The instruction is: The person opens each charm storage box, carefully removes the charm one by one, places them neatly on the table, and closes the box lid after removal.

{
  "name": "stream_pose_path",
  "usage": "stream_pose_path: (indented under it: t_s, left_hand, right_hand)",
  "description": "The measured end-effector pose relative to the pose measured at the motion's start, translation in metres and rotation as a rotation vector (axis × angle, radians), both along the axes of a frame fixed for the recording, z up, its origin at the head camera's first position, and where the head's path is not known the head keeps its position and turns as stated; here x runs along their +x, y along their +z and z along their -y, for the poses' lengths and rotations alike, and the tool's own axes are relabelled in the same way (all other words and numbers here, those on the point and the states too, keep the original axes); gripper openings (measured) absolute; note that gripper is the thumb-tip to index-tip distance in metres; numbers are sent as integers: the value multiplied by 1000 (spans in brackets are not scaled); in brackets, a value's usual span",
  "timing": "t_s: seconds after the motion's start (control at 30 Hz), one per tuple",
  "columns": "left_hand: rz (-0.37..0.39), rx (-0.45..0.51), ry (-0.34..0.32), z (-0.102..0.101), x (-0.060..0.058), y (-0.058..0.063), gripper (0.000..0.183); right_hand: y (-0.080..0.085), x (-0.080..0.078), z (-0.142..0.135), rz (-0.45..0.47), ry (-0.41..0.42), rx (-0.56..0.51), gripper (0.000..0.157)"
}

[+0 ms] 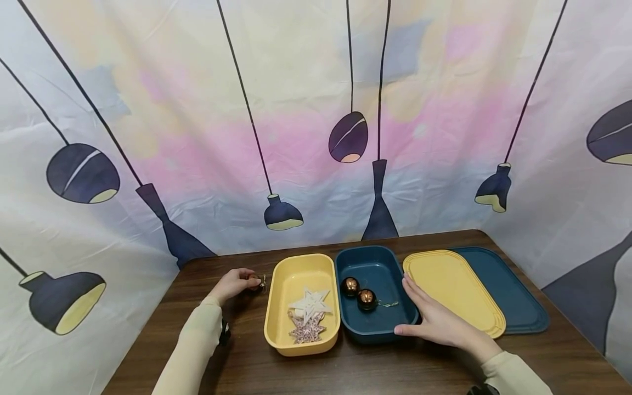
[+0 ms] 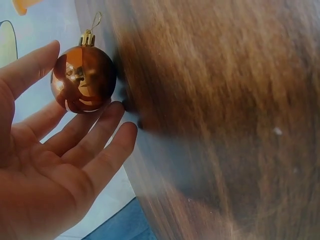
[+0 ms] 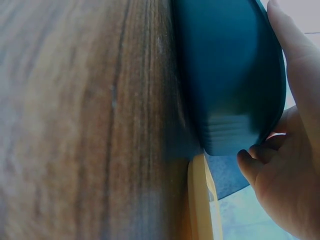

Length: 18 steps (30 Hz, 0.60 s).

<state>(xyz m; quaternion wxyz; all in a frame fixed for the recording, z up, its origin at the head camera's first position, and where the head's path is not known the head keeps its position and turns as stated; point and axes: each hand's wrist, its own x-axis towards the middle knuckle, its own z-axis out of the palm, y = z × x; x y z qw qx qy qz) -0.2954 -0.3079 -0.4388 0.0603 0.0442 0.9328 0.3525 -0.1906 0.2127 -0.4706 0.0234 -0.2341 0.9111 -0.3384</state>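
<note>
The right hand (image 1: pixel 434 322), fingers spread, touches a dark-blue rectangular plastic tub (image 1: pixel 387 277) already holding two copper-coloured round baubles (image 1: pixel 367 300), while towards the wooden bench (image 1: pixel 276 374)'s far-left corner the left hand (image 1: pixel 231 285) pinches a third bauble (image 2: pixel 82 80), still outside.

Both sleeves (image 1: pixel 191 343) are pale cream; the wrist devices (image 1: pixel 224 333) are black.

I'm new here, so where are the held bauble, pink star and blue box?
Held bauble (image 2: pixel 84 80): left wrist view, round body.
Pink star (image 1: pixel 308 330): head view, its middle.
Blue box (image 1: pixel 382 281): head view, bare floor.
</note>
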Motion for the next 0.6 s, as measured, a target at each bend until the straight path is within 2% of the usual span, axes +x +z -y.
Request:
stream_pose_path:
  t_s: [0.2,0.6]
  left_hand:
    - [-9,-4,-4,1,-1,-2,60]
    - [0,6,2,-4,3,3,61]
  right_hand:
    - [-2,-1,0,9,-1,-13,108]
    - [-2,-2,0,2,1,-20,109]
